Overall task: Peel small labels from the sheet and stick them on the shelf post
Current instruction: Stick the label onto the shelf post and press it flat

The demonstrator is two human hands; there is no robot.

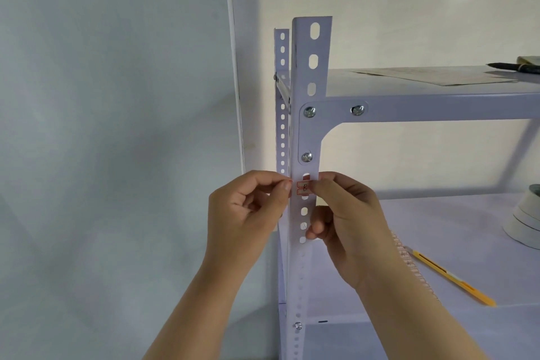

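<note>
A white perforated shelf post (310, 73) stands upright in the middle of the view. A small red-bordered label (304, 187) with handwriting lies across the post's front face, below the corner bracket. My left hand (248, 210) pinches the label's left end at the post's edge. My right hand (342, 213) pinches its right end, with the lower fingers curled against the post. The label sheet (409, 263) with red-bordered labels lies on the middle shelf, mostly hidden behind my right forearm.
A yellow utility knife (453, 279) lies on the middle shelf (438, 213), with rolls of tape (526, 219) at the right edge. The top shelf (423, 96) holds a paper sheet (438, 76) and a black pen (511, 66). A wall is on the left.
</note>
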